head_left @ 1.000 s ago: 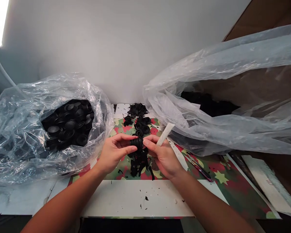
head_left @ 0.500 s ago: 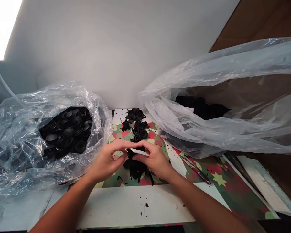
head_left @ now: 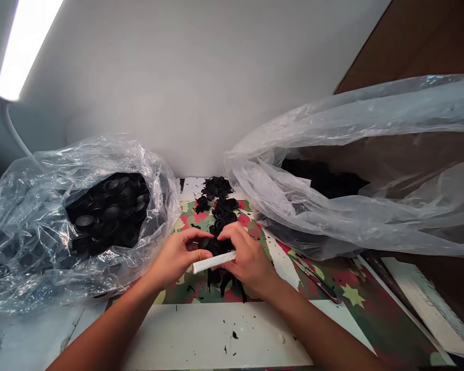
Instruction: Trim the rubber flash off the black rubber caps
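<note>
Single head-worn view: close above the white-and-camouflage-topped bench (head_left: 201, 332), from 6 o'clock, pitched forward-down toward the flat grey wall (head_left: 201, 93) at 12 o'clock.

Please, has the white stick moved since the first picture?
Yes: against the printed yellow star, the white stick has moved left and nearer to the person.

Black scraps (head_left: 217, 187) and black rings (head_left: 219, 225) strew a table (head_left: 19, 335) spread with a patterned sheet (head_left: 181, 292); a slim tool (head_left: 321, 286) lies at right, a clear bag (head_left: 163, 190) of black parts (head_left: 114, 212) at left, dark crumbs (head_left: 235, 335) on a white panel (head_left: 178, 335).
</note>
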`<state>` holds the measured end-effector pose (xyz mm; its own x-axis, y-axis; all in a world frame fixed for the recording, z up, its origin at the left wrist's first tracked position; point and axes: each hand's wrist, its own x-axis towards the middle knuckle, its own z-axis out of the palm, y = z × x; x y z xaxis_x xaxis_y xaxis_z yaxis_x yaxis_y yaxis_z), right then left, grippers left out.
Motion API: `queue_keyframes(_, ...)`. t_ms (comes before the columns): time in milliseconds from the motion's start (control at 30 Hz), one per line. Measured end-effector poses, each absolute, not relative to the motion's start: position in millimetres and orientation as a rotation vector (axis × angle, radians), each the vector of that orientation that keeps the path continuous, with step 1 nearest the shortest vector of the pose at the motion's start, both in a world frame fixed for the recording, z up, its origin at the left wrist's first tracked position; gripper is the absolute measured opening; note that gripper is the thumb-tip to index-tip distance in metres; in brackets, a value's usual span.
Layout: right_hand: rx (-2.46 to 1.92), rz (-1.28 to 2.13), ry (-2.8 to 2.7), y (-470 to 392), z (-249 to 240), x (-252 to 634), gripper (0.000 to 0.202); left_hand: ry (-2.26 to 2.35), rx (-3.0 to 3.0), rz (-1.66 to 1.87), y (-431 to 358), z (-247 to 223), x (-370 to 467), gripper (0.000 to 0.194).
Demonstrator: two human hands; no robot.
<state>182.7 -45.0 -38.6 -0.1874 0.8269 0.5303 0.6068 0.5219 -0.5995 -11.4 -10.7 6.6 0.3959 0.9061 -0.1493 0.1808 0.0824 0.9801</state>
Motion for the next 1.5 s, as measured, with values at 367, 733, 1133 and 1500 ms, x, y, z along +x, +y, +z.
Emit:
queue_keyframes(367, -1.223, 0.287, -2.198, -42.1, -30.7, 185.0, 0.015, 1.122, 1.841, 0.816, -12.0, 9.9, -11.3, 0.010)
queue_keyframes(733, -1.066, 0.062, -2.387, -33.2, -32.9, 186.0, 0.028, 1.076, 1.950, 0.742, -9.4, 9.9, -17.2, 0.015)
queue_keyframes(1133, -0.895, -0.304, -2.230, -55.5, -26.1, 164.6, 0.038, 0.991, 1.119, 1.211, -0.5, -4.3, -10.7, 0.041)
queue_keyframes(1500, -1.181, 0.362, -1.980, -41.9, -30.3, 185.9, 0.020, 0.857, 1.175, 1.184, -9.4, 2.2, -11.6, 0.050)
